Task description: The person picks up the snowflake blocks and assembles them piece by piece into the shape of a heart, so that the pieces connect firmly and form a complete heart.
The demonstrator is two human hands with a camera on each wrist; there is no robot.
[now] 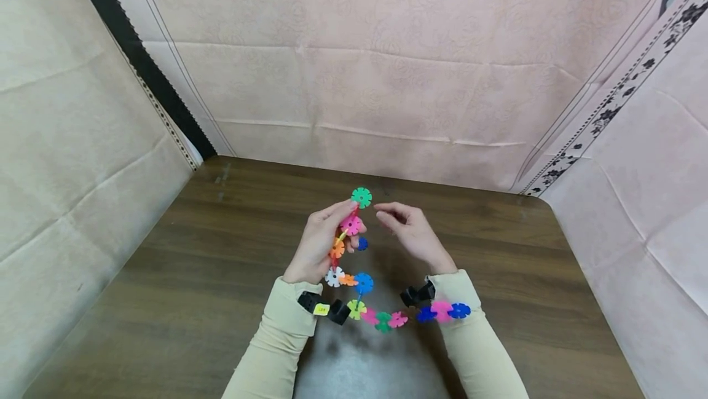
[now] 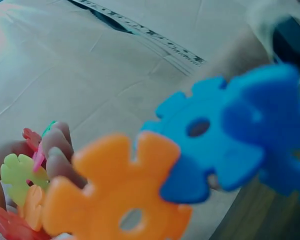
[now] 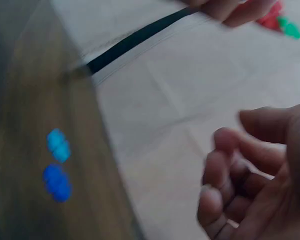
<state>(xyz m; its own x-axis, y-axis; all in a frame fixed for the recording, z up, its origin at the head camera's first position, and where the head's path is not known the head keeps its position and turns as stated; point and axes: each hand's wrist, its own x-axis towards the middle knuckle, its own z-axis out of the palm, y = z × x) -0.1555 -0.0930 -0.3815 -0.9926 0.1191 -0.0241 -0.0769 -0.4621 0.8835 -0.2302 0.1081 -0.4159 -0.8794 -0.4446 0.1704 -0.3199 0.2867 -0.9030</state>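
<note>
A long chain of notched plastic flower discs (image 1: pixel 334 276) in many colours hangs from my left hand (image 1: pixel 322 242). The fingers and thumb pinch it near its upper end, by the red and pink discs. A green disc (image 1: pixel 361 197) tops the chain above the fingertips. Orange (image 2: pixel 125 185) and blue discs (image 2: pixel 190 125) loom close in the left wrist view. The lower part of the chain runs rightward in front of the right sleeve, ending in a blue disc (image 1: pixel 460 310). My right hand (image 1: pixel 412 233) is just right of the green disc, fingers loosely bent, holding nothing.
A brown wood-grain table (image 1: pixel 221 300) lies below the hands. On it are a light blue piece (image 3: pixel 58 145) and a dark blue piece (image 3: pixel 57 182). Pale cloth walls (image 1: pixel 354 98) stand at the back and both sides. Black bands (image 1: pixel 326 308) circle the wrists.
</note>
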